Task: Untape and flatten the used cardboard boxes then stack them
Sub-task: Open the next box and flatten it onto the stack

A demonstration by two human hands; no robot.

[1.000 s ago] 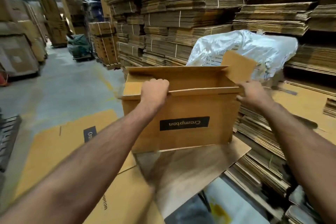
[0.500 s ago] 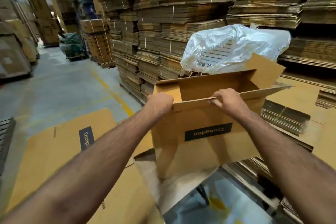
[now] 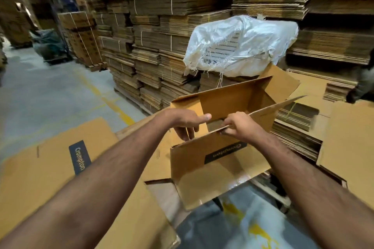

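Two hands on one open box (image 3: pixel 218 159), held up over the flattened sheets (image 3: pixel 50 168) at the lower left. Right hand (image 3: pixel 240 127) curled over the near wall's top edge, pinching it; left hand (image 3: pixel 186 125) at the box's left corner, forefinger out straight along the flap, thumb and other fingers hanging loose, apparently gripping nothing, though partly hidden behind the wall. Best flattened by pushing opposite corners toward each other, near wall against far wall, flaps kept in line rather than creased. Bottom flaps already hanging open below. Stacked cardboard (image 3: pixel 293 135) close on the right and a white sack (image 3: pixel 242 46) just behind; free room only leftward, above the sheets and the floor (image 3: pixel 50 91).
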